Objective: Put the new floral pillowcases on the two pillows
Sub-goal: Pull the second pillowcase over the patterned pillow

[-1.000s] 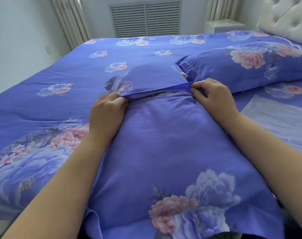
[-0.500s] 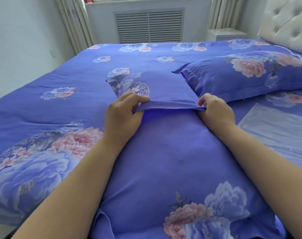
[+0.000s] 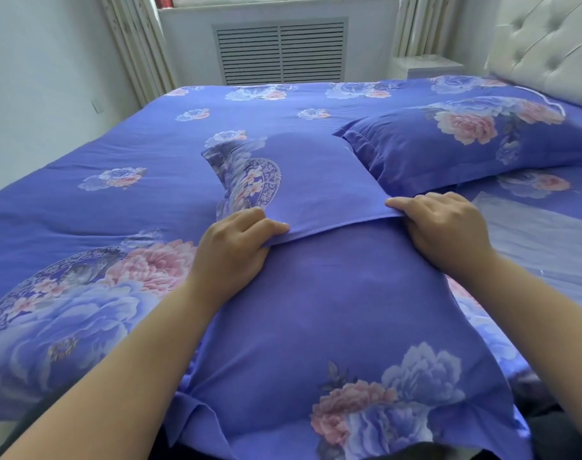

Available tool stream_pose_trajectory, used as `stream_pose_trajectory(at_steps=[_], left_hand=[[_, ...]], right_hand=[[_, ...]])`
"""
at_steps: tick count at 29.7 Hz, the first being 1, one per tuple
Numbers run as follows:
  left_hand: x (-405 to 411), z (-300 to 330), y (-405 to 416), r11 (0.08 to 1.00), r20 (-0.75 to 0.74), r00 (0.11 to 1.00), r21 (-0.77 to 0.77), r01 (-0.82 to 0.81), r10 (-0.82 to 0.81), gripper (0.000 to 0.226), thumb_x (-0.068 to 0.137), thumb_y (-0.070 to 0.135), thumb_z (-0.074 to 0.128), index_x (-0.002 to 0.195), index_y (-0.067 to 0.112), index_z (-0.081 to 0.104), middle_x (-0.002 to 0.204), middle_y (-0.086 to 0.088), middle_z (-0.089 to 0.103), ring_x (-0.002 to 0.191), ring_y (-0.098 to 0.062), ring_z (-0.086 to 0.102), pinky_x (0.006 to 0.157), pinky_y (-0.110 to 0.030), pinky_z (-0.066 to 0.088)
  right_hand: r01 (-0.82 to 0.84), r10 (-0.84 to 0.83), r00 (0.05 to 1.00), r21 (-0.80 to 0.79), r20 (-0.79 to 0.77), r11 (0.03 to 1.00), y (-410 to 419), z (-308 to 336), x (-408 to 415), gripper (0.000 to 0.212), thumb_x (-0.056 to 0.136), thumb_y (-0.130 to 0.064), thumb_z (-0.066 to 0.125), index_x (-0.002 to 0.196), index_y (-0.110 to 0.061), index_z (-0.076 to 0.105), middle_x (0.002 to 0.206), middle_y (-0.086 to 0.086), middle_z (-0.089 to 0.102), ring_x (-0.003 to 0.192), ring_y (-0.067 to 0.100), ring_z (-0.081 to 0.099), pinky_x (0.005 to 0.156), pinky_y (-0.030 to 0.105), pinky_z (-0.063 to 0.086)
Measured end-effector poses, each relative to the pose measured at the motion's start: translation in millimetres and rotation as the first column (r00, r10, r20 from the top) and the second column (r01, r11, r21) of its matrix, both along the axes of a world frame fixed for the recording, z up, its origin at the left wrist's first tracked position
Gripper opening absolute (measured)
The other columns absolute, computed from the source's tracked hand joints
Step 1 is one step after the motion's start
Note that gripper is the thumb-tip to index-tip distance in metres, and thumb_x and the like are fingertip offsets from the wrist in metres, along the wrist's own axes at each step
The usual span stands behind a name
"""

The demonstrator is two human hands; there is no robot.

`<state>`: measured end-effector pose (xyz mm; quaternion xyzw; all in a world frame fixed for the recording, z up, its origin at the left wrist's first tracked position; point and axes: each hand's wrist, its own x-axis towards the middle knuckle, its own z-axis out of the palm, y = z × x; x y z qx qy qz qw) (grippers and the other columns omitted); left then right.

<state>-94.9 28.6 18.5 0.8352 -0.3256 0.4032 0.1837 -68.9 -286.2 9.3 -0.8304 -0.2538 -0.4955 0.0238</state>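
Lying on the bed, right in front: a pillow in a blue flower pillowcase. Holding the open edge of that pillowcase with both hands, set apart from each other. Pinching the left end with the left hand. Gripping the right end with the right hand. Resting by the headboard: a second pillow, already covered.

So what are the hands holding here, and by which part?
Both the left hand and right hand pinch the near pillowcase by its flap edge.
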Motion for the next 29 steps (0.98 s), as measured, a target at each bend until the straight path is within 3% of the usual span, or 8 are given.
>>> stream_pose_trajectory(at_steps=[4, 9, 14, 19, 22, 25, 27, 29], left_hand=[[-4.1, -12.4, 0.1, 0.985, -0.082, 0.996, 0.169, 0.038, -0.025, 0.015, 0.089, 0.010, 0.049, 0.094, 0.021, 0.058, 0.075, -0.006, 0.055, 0.064, -0.028, 0.056, 0.049, -0.031, 0.046], [-14.6, -19.2, 2.3, 0.985, -0.203, 0.966, 0.108, -0.138, 0.158, 0.034, 0.079, 0.005, 0.042, 0.103, 0.027, 0.052, 0.096, -0.001, 0.049, 0.078, -0.030, 0.057, 0.053, -0.035, 0.048], [-8.3, -28.6, 35.4, 0.814, -0.533, 0.632, 0.225, -0.535, 0.563, 0.038, 0.081, 0.002, 0.046, 0.114, 0.022, 0.046, 0.114, -0.008, 0.042, 0.096, -0.038, 0.055, 0.072, -0.043, 0.044], [3.8, -55.8, 73.3, 0.712, -0.636, 0.363, 0.691, -0.124, 0.681, 0.032, 0.088, 0.028, 0.047, 0.119, 0.026, 0.048, 0.127, 0.002, 0.057, 0.111, -0.024, 0.056, 0.092, -0.039, 0.046], [1.4, -37.6, 77.0, 0.785, -0.772, 0.237, 0.617, 0.056, 0.589, 0.028, 0.081, 0.012, 0.058, 0.109, 0.019, 0.062, 0.116, 0.004, 0.063, 0.109, -0.024, 0.058, 0.089, -0.030, 0.045], [-2.5, 3.4, 90.6, 0.793, -0.774, 0.222, 0.609, 0.006, 0.593, 0.038, 0.074, 0.017, 0.067, 0.109, 0.031, 0.063, 0.109, 0.009, 0.061, 0.111, -0.017, 0.055, 0.093, -0.030, 0.044], [-7.7, 24.1, 79.8, 0.895, -0.810, 0.383, 0.426, -0.135, 0.444, 0.053, 0.077, 0.009, 0.060, 0.124, 0.033, 0.056, 0.123, 0.012, 0.054, 0.122, -0.011, 0.048, 0.097, -0.023, 0.036], [-12.2, 31.0, 41.3, 0.969, -0.623, 0.779, -0.139, -0.203, 0.074, 0.053, 0.080, -0.004, 0.044, 0.126, 0.020, 0.056, 0.132, 0.005, 0.053, 0.125, -0.009, 0.047, 0.099, -0.018, 0.034]], right_hand=[[0.277, -0.256, 0.928, 0.041, -0.272, 0.960, 1.6, -16.2, -3.9, 0.022, 0.084, -0.012, 0.053, 0.100, -0.011, 0.067, 0.073, 0.011, 0.062, 0.067, 0.035, 0.060, 0.053, 0.037, 0.048], [0.562, -0.558, 0.413, -0.281, -0.720, 0.778, -9.5, -20.1, -4.6, 0.010, 0.091, -0.009, 0.039, 0.095, -0.014, 0.047, 0.098, 0.010, 0.059, 0.085, 0.032, 0.056, 0.062, 0.032, 0.036], [0.466, -0.276, -0.060, -0.271, -0.959, 0.842, -21.4, -41.1, 1.4, 0.015, 0.072, -0.023, 0.051, 0.083, -0.014, 0.054, 0.075, 0.006, 0.064, 0.061, 0.024, 0.049, 0.061, 0.029, 0.040], [0.353, -0.122, -0.235, -0.202, -0.964, 0.913, -10.9, -20.8, -8.2, 0.012, 0.061, -0.024, 0.045, 0.056, -0.021, 0.034, 0.039, -0.007, 0.037, 0.041, 0.014, 0.032, 0.050, 0.022, 0.027], [0.235, -0.441, -0.098, -0.451, -0.892, 0.861, -15.9, -11.6, -2.8, 0.010, 0.076, -0.020, 0.052, 0.081, -0.015, 0.059, 0.079, 0.000, 0.066, 0.069, 0.021, 0.055, 0.066, 0.032, 0.046], [0.496, -0.507, 0.397, -0.286, -0.765, 0.820, -6.1, 15.9, -5.0, 0.040, 0.084, -0.012, 0.050, 0.124, -0.016, 0.052, 0.127, 0.009, 0.054, 0.115, 0.030, 0.050, 0.088, 0.038, 0.042], [0.389, -0.152, 0.746, 0.238, -0.649, 0.890, 15.4, 32.9, -8.6, 0.045, 0.091, -0.009, 0.043, 0.136, -0.015, 0.048, 0.135, 0.009, 0.053, 0.123, 0.030, 0.046, 0.097, 0.039, 0.039], [0.159, 0.225, 0.732, 0.482, -0.643, 0.862, 45.1, 41.8, -12.6, 0.042, 0.100, -0.022, 0.040, 0.141, -0.013, 0.043, 0.142, 0.004, 0.048, 0.133, 0.020, 0.041, 0.109, 0.029, 0.031]])
